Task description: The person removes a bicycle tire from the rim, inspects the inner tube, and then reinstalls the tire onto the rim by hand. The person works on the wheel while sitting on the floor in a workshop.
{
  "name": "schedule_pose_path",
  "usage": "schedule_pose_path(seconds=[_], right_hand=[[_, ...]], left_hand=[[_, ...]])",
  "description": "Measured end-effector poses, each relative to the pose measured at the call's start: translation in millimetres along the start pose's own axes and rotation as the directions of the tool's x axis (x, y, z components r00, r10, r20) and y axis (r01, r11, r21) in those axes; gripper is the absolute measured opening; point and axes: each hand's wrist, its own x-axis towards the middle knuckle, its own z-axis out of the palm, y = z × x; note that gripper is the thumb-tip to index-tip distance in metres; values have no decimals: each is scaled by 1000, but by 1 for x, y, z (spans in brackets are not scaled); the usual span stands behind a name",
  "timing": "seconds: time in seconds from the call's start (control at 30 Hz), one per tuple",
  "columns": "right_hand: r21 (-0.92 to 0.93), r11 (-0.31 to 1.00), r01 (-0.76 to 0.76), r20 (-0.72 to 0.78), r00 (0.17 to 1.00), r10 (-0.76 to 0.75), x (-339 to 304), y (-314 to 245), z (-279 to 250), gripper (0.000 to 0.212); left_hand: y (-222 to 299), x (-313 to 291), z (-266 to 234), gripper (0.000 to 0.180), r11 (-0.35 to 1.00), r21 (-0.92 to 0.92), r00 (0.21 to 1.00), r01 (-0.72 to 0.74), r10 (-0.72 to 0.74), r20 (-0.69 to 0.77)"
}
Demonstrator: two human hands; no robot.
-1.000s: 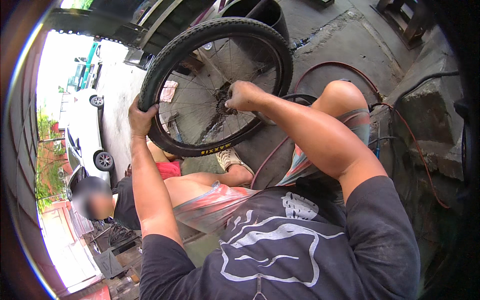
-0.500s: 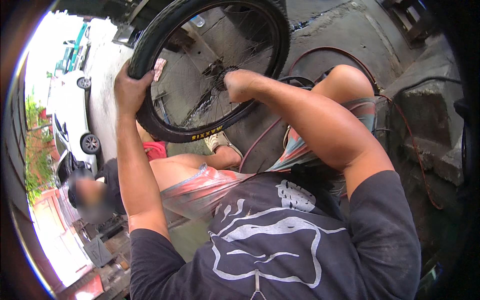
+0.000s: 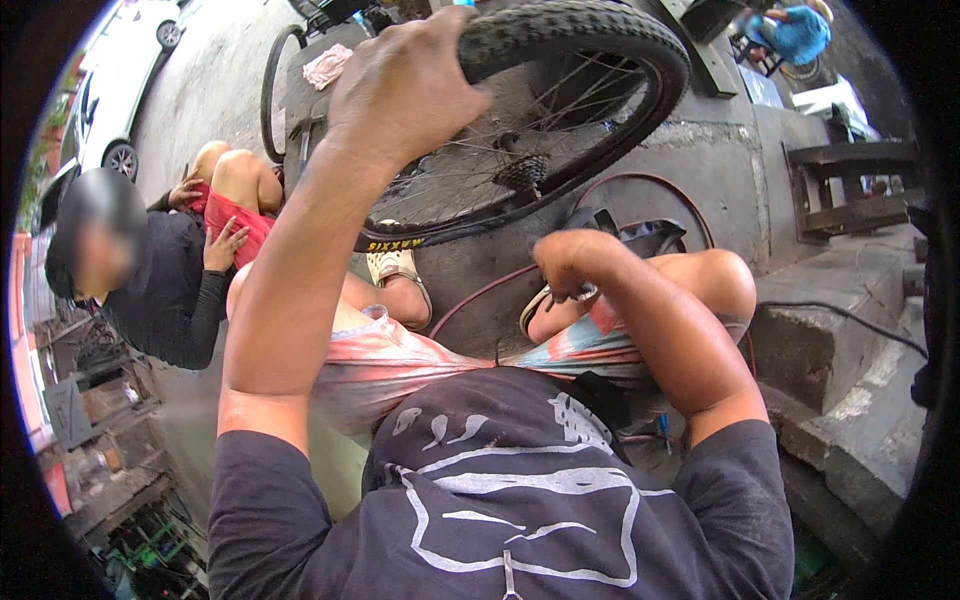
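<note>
One black knobbly-tyred bicycle wheel (image 3: pixel 519 174) was clasped in left hand (image 3: pixel 400 95); right hand (image 3: pixel 580 262) seemed empty, half-open; likely holding step, next needed steadiness.

1 round bike wheel (image 3: pixel 520 174) with knobby black rubber and metal spokes. 1 bare left hand (image 3: pixel 405 90), 1 bare right hand (image 3: pixel 574 260): 2. 2 cream plastic clogs (image 3: pixel 394 265). 1 crumpled pink rag (image 3: pixel 326 66). 1 white car (image 3: pixel 115 88). 2 other people: 1 person in black sleeves (image 3: pixel 160 285), 1 person in blue (image 3: pixel 803 38).
</note>
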Motion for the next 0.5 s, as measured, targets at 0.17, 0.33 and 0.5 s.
schedule_pose_path(seconds=[0.17, 0.33, 0.5], right_hand=[[12, 999, 35, -136, 990, -33, 4, 2, 6, 33], [102, 995, 10, -201, 980, 11, 2, 14, -2, 35], [35, 999, 6, -120, 993, -2, -5, -1, -13, 35]], left_hand=[[-12, 2, 4, 60, 1000, -5, 1000, 6, -6, 0], [-4, 4, -7, 61, 999, 0, 998, 54, -54, 31], [-21, 4, -2, 67, 999, 25, 999, -22, 24, -41]])
